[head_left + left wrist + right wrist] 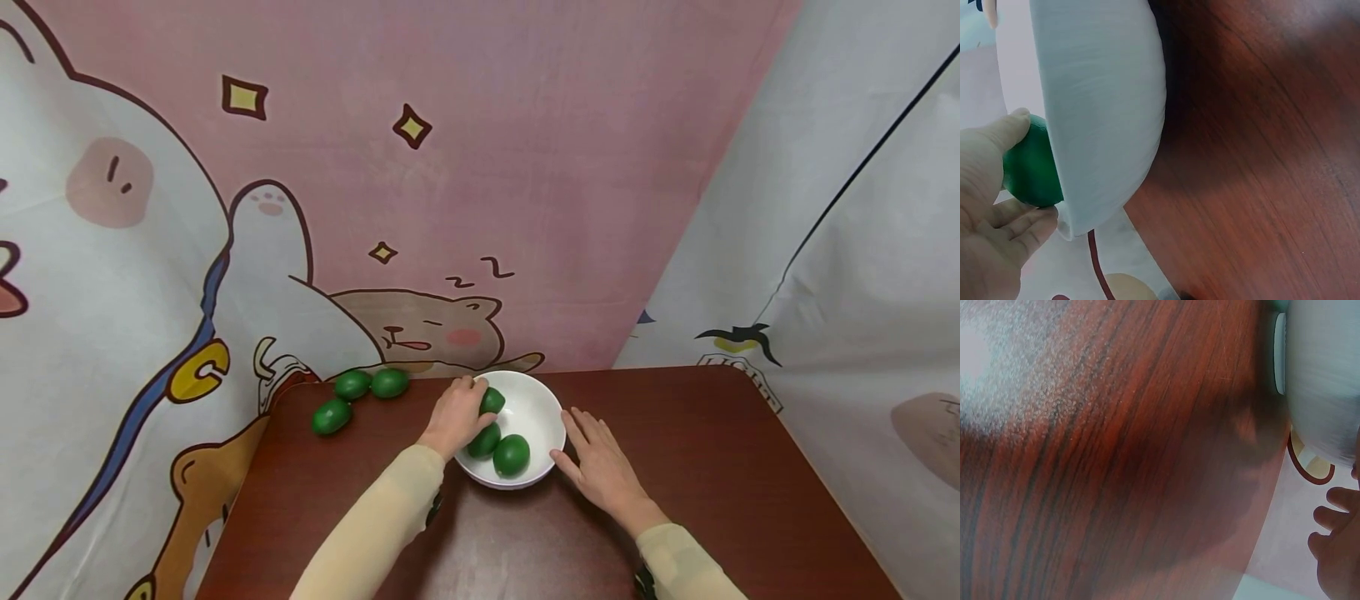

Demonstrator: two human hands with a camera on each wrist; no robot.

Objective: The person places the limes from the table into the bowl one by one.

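Observation:
A white bowl stands on the table with green limes in it. My left hand reaches over its left rim and holds a lime between thumb and fingers. The left wrist view shows that lime just inside the rim, partly hidden by the bowl wall. Two more limes, one half under my left thumb and one nearer the front, lie in the bowl. My right hand is at the right rim, fingers extended; whether it touches the bowl is unclear.
Three limes, one nearer and two behind, lie at the back left of the brown wooden table. Behind the table's far edge hangs a pink and white cartoon cloth.

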